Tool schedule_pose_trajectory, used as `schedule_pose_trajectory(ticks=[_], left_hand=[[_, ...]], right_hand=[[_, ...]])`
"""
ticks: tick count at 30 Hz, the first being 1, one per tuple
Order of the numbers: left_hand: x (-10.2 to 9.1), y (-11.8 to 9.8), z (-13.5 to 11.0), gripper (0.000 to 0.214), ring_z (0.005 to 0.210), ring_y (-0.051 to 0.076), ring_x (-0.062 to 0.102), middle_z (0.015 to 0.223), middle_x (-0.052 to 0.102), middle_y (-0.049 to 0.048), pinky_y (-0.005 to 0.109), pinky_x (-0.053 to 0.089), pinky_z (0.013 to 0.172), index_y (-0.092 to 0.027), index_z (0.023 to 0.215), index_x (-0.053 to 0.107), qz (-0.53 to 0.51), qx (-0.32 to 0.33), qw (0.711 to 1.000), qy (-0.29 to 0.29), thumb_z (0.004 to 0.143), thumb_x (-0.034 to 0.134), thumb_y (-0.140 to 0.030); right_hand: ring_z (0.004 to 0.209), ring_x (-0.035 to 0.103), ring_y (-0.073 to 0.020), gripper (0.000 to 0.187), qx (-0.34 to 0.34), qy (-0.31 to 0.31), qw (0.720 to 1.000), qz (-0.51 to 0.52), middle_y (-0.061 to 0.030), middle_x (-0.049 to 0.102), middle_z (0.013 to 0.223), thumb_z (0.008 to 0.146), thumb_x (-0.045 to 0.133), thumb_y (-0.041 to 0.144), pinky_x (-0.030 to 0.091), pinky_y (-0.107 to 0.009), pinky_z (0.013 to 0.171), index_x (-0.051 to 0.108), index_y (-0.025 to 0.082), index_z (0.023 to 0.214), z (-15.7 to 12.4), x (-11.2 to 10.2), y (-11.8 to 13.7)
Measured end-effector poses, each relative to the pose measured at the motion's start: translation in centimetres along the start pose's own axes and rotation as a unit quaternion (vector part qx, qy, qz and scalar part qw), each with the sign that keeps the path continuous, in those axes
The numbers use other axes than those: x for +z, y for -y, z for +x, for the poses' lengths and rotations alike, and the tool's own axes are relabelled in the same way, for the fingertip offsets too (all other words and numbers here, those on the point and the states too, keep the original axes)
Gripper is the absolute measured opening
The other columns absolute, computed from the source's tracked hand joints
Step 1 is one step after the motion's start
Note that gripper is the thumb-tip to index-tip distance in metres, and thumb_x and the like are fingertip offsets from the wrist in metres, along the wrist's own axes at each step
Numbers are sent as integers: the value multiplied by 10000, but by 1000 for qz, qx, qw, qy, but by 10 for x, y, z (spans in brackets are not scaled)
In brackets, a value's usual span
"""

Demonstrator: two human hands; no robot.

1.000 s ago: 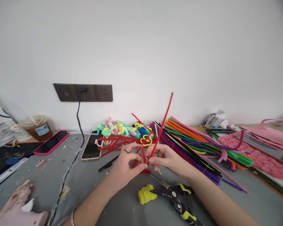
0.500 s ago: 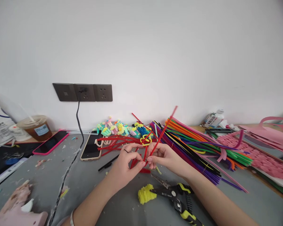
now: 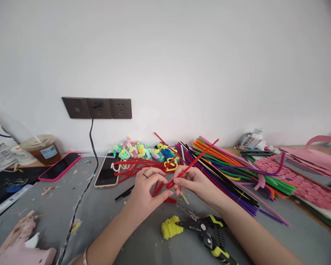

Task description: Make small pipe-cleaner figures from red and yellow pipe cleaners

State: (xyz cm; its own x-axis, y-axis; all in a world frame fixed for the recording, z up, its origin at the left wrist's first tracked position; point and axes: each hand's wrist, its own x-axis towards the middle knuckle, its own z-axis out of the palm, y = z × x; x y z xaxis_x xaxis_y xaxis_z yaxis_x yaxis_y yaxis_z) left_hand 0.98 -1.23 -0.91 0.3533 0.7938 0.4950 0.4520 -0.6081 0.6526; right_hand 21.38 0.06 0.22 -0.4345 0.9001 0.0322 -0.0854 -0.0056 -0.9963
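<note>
Both my hands meet over the grey table top (image 3: 113, 221) and pinch a bent red pipe cleaner (image 3: 194, 162). My left hand (image 3: 145, 191) grips its folded lower part with closed fingers. My right hand (image 3: 193, 184) is closed on the long free end, which slants up and to the right. A short red piece (image 3: 169, 200) lies just under my fingers. More red pipe cleaners (image 3: 129, 167) lie behind my hands.
Black and yellow pliers (image 3: 206, 232) and a yellow coil (image 3: 171, 228) lie in front of me. A fan of coloured pipe cleaners (image 3: 231, 169) spreads right. Two phones (image 3: 59, 167) (image 3: 106, 173), a charging cable (image 3: 79, 198), a drink cup (image 3: 42, 149) and a pink glue gun (image 3: 19, 246) sit left.
The free end of the red pipe cleaner has swung down from nearly upright to a low slant toward the right. Both hands stay in place, still pinching it.
</note>
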Motion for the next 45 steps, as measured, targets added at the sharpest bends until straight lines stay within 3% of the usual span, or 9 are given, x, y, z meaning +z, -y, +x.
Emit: schedule_pose_trajectory(ticks=[4,8,19,25,28,31,34,36,45], left_hand=[[-1,0,1,64,996,239,614,996,685,34,436,405,954,-237,776,669,46,41,995,-76,831,695,-217],[-2,0,1,64,1000,241,605,992,697,37,426,434,923,-256,790,707,54,66,990,-112,850,688,-250],[-3,-8,1,209,1026,241,605,996,765,-10,449,445,926,-257,667,630,73,91,987,-114,855,638,-166],[-5,-9,0,217,1014,240,611,1011,768,-10,448,445,926,-245,647,571,79,84,986,-124,826,605,-129],[-6,-9,1,137,995,234,629,1014,748,31,428,463,918,-237,729,623,21,49,989,-138,826,594,-144],[-6,-9,2,56,838,214,677,860,742,45,365,515,790,-217,787,637,-98,-47,989,-97,833,606,-211],[-3,-10,2,126,688,204,696,734,744,40,309,526,637,-203,790,635,-256,-170,951,-23,808,672,-322],[0,-9,2,175,696,212,709,750,759,53,283,519,595,-195,803,660,-332,-216,918,-3,778,716,-359],[7,-12,0,211,724,154,629,741,715,30,226,492,642,-194,786,789,-398,-247,883,-31,679,820,-373]], right_hand=[[593,688,-113,240,8,-2,1000,14,-24,732,649,814,765,351,518,-197,567,641,148,783,0,1,-1],[599,692,-121,238,9,-7,1000,27,-26,735,662,801,780,339,522,-207,569,642,149,761,-3,2,0],[583,690,-111,284,25,-1,998,61,-34,740,694,821,750,399,522,-197,558,646,145,748,-1,6,2],[531,636,-89,298,7,-54,996,71,16,687,627,776,795,386,488,-187,535,591,171,747,0,7,5],[539,638,-86,314,3,-55,995,81,13,691,642,775,796,381,488,-177,532,563,175,735,0,6,5],[551,659,-88,313,9,-34,995,98,1,709,672,787,790,360,504,-171,530,544,175,726,-2,5,4],[584,690,-98,303,22,-4,994,109,-7,724,699,787,794,331,521,-167,539,537,177,740,-4,6,3],[597,704,-110,304,29,12,994,108,-9,729,697,781,800,316,533,-175,544,532,178,743,-4,8,3],[495,676,-93,304,72,59,986,138,-4,716,629,785,793,316,525,-160,489,540,161,717,-6,13,3]])
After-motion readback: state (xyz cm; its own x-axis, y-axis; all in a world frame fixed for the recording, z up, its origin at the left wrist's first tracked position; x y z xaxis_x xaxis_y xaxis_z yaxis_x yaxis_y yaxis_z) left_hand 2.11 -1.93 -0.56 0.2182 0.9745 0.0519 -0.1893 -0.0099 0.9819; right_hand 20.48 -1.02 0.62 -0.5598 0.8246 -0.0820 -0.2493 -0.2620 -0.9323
